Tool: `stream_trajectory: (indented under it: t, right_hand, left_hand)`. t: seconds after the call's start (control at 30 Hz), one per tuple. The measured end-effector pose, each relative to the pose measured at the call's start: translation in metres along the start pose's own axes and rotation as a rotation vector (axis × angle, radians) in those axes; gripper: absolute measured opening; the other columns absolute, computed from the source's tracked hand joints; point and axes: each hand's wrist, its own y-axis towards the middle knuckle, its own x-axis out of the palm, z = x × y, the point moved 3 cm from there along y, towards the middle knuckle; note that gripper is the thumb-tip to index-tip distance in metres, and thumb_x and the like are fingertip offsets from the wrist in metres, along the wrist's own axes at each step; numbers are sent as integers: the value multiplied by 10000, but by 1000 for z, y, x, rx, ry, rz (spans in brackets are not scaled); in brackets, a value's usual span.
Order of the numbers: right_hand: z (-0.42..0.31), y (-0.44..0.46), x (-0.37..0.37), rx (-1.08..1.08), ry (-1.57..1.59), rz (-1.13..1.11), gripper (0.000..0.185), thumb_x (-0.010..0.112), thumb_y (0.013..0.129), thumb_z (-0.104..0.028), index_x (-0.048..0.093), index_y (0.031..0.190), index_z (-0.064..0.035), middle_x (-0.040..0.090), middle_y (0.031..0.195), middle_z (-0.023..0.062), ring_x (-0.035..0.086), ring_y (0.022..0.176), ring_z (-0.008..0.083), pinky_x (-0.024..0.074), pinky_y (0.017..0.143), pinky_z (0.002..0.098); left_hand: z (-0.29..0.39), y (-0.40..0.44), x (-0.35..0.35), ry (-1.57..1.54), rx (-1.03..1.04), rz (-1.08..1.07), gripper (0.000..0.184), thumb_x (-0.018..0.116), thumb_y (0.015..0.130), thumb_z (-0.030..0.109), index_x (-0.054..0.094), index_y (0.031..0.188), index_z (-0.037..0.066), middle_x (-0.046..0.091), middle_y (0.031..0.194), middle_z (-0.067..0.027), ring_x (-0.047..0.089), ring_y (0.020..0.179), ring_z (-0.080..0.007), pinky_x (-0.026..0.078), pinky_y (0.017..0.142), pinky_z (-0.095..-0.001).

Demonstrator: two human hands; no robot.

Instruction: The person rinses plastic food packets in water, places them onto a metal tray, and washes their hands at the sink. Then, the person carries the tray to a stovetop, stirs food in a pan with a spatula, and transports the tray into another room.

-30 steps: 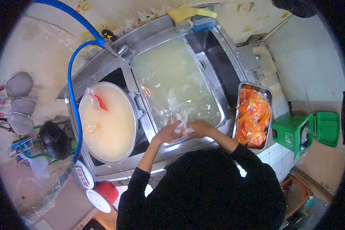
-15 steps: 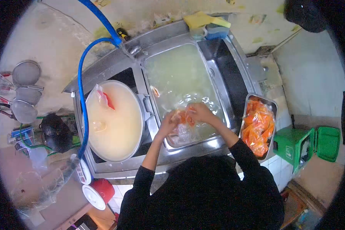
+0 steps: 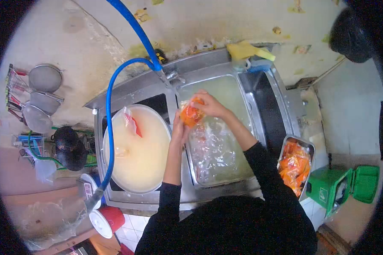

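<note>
Both of my hands are around an orange plastic packet (image 3: 191, 117), above the left side of the water-filled metal basin (image 3: 247, 123). My right hand (image 3: 209, 105) grips it from above with bent fingers. Against its lower left side, my left hand (image 3: 181, 128) is closed, its fingers partly hidden. Under my forearms the water is rippled and bubbly, with blurred reddish shapes below the surface. Just left of my left hand stands a big round tub (image 3: 136, 170) of cloudy, cream-coloured liquid, with a red-and-clear packet (image 3: 134, 123) sticking out of it.
A metal tray (image 3: 312, 148) of orange packets stands on the right, beside a green bin (image 3: 323, 187). A blue hose (image 3: 110, 114) runs past the tub. Yellow and blue cloths (image 3: 249, 53) lie at the sink's back edge. Sieves (image 3: 45, 78) hang on the left wall.
My hands have come up out of the water and moved toward the back left of the basin, with an orange packet between them. The camera view has shifted.
</note>
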Motion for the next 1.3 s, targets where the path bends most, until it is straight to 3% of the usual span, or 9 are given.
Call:
stream_trajectory:
  t: [0.1,0.17,0.37,0.5,0.73,0.83,0.97,1.03,1.3]
  right_hand:
    - [0,25,5,-486,-800,430,175,592,803,-192,601,910,-54,595,794,63,553,768,136,447,711,285]
    - [4,44,10,20,-194,96,158,594,779,-169,599,888,-55,562,854,118,562,767,246,450,690,322]
    - [-32,64,36,-220,-645,557,120,537,768,-83,528,812,29,495,871,228,520,736,410,434,640,414]
    - [-33,78,43,-243,-707,576,125,522,774,-64,497,816,51,497,806,228,525,756,409,427,631,434]
    - [-26,92,40,-108,-510,400,217,488,805,-174,467,922,7,555,821,244,551,826,397,440,703,460]
    - [-16,92,37,87,-397,406,248,462,826,-216,468,948,0,582,778,241,572,774,401,446,662,471]
    - [-26,83,29,128,-609,428,221,489,827,-241,474,832,-20,568,671,202,566,686,397,430,586,443]
    - [-22,88,13,116,-617,480,235,493,823,-248,485,801,-14,559,635,197,568,671,394,430,573,436]
    - [-41,102,33,-33,-393,354,194,551,769,-183,533,886,-29,570,693,203,566,645,394,443,571,463]
  left_hand:
    - [20,20,9,-178,96,12,182,405,881,81,434,1060,81,532,1041,-87,564,938,-198,487,819,-342]
    - [26,36,-2,-109,201,103,108,463,843,56,428,937,96,520,945,-44,560,854,-153,490,757,-321]
    - [49,69,-17,346,743,468,266,662,700,96,401,747,94,466,724,26,451,658,-59,398,596,-209]
    - [53,83,-27,481,829,686,133,584,774,82,470,840,73,534,774,-12,535,703,-103,447,665,-258]
    - [43,113,-22,88,715,498,162,502,876,206,487,943,59,571,834,-56,555,795,-131,453,750,-296]
    - [53,115,-20,-46,870,631,202,541,865,237,508,768,63,512,714,12,497,627,-94,414,539,-244]
    - [75,94,-9,696,564,630,313,483,876,369,486,879,55,561,679,-26,521,576,-125,440,534,-255]
    - [81,95,-24,190,570,650,294,491,871,355,492,776,77,531,589,-3,475,464,-119,401,430,-237]
    - [75,84,1,-316,194,135,369,423,890,390,517,1041,67,558,1042,-74,532,973,-169,427,830,-330]
